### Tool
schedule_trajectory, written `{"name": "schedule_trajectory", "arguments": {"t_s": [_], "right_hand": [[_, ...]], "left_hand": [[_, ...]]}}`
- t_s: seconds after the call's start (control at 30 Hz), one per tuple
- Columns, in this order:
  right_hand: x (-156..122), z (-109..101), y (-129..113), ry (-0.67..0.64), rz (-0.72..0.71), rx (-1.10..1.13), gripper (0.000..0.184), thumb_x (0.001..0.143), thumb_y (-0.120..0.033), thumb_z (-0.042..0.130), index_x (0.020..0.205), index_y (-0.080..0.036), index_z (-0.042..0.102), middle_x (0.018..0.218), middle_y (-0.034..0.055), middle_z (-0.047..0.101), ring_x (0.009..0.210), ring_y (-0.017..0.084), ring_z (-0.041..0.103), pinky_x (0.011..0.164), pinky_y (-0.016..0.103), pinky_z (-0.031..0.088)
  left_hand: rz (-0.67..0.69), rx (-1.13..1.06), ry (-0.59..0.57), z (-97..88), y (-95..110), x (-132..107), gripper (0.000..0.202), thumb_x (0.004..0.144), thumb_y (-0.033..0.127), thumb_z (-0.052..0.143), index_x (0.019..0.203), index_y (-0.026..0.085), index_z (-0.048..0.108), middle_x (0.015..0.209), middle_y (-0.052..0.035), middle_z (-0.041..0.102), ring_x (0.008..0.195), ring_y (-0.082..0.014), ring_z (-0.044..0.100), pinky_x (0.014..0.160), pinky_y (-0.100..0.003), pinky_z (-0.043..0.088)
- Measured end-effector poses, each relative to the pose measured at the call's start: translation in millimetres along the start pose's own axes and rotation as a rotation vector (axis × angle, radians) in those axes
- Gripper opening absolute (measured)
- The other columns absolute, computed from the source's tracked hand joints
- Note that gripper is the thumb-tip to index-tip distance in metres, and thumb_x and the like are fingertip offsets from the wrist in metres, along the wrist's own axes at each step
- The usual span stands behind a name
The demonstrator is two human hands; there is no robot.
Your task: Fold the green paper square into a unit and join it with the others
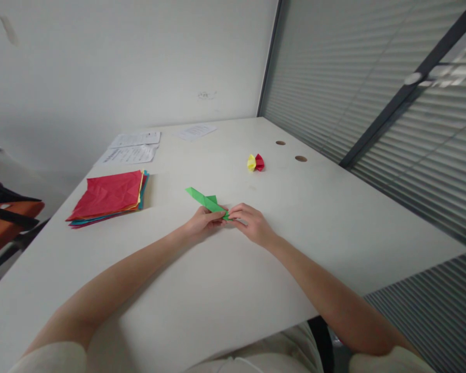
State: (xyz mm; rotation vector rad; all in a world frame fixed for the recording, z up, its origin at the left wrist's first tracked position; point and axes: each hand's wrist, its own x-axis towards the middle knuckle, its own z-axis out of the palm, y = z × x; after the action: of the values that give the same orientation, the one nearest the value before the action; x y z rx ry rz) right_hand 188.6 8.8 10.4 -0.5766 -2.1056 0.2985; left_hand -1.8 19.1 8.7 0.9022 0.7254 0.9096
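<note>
A green folded paper is held between both hands just above the middle of the white table. It is a long narrow strip slanting up to the left, with a small flap standing out on its far side. My left hand grips it with the thumb on top and the fingers beneath. At its right end, the fingertips of my right hand pinch the paper. The exact folds under the fingertips are hidden.
Left on the table lies a stack of coloured paper, red on top. Beyond it are printed sheets. A small yellow and red folded paper piece sits farther back. Blinds border the right side; an orange chair stands at left.
</note>
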Motion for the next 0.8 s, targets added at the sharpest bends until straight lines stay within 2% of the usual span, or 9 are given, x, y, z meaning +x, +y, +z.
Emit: {"name": "schedule_trajectory", "arguments": {"t_s": [0.33,0.6,0.8], "right_hand": [[-2.0,1.8,3.6,-0.021,0.027,-0.056,0.024,0.087,-0.009,0.052,0.104,-0.021,0.066,0.097,0.0079,0.063,0.09,0.018,0.062,0.08,0.035,0.055],[-1.9,1.7,6.8,-0.015,0.066,-0.049,0.016,0.089,-0.015,0.054,0.095,-0.02,0.068,0.091,0.0069,0.063,0.086,0.018,0.062,0.078,0.033,0.053],[-2.9,2.5,8.0,0.006,0.144,0.007,0.009,0.09,-0.024,0.056,0.09,-0.018,0.064,0.086,0.0057,0.061,0.077,0.015,0.058,0.07,0.029,0.05]], "left_hand": [[0.012,-0.015,0.0,-1.1,-1.1,0.9,0.023,0.065,0.023,0.079,0.081,0.008,0.071,0.075,-0.0072,0.068,0.063,-0.0105,0.058,0.062,-0.023,0.046],[0.04,0.024,0.03,-1.4,-5.4,1.9,0.025,0.064,0.02,0.08,0.084,0.009,0.072,0.075,-0.0067,0.066,0.062,-0.0098,0.055,0.06,-0.022,0.044],[0.052,0.073,0.023,-4.4,-9.1,2.3,0.027,0.064,0.023,0.081,0.087,0.012,0.073,0.075,-0.0059,0.067,0.062,-0.0102,0.055,0.063,-0.024,0.045]]}}
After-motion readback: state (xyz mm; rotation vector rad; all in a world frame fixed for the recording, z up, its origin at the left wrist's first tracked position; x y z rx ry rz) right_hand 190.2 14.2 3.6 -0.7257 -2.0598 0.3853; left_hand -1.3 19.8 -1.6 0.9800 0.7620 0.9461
